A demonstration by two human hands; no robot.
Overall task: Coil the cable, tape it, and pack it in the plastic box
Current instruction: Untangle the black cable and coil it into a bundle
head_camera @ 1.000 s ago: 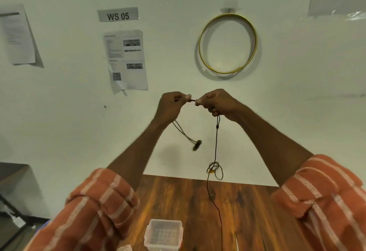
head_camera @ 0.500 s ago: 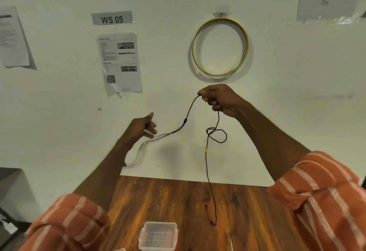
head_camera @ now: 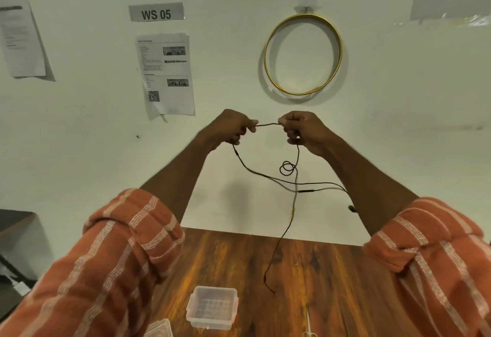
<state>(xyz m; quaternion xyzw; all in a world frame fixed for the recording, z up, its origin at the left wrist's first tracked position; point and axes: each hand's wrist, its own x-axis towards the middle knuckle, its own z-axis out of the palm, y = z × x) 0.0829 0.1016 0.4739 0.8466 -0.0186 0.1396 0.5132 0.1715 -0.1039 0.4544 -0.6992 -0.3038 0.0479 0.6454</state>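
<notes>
The left hand (head_camera: 233,128) and the right hand (head_camera: 300,130) are raised, fingers pinched on the thin black cable (head_camera: 268,124) stretched between them. It is the coiling step, hardly begun. Next, a first loop must be gathered. The plastic box (head_camera: 212,307) waits on the table (head_camera: 332,270).
</notes>
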